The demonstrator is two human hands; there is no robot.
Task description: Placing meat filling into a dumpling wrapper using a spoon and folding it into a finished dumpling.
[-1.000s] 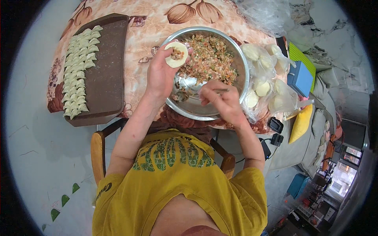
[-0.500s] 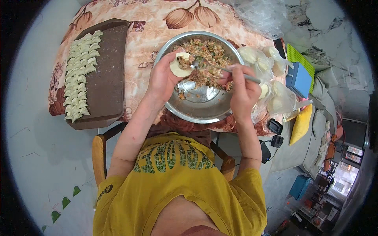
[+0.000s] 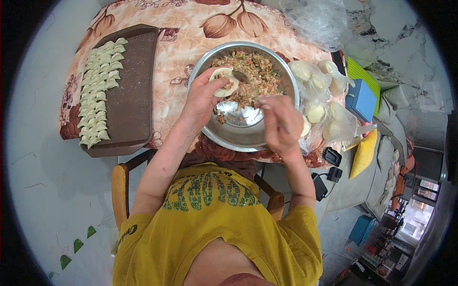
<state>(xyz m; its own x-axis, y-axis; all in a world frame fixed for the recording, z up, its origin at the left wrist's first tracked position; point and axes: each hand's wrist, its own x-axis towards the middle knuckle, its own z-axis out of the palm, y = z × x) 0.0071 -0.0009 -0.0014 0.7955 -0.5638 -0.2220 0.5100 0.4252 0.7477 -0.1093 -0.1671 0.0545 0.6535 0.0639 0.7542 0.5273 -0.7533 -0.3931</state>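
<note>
Wrapper of pale, round dough (image 3: 229, 92) is held in your half-curled left hand (image 3: 199, 99); your closed right hand (image 3: 283, 123) grips a metal spoon (image 3: 240, 76) over a round silver bowl (image 3: 250, 139).

1 head-worn fisheye view: everything is seen from above, aimed down. Yellow shirt (image 3: 210, 226) is framed nearest, metal bowl (image 3: 243, 136) beyond, floor (image 3: 71, 190) toward rim.
</note>
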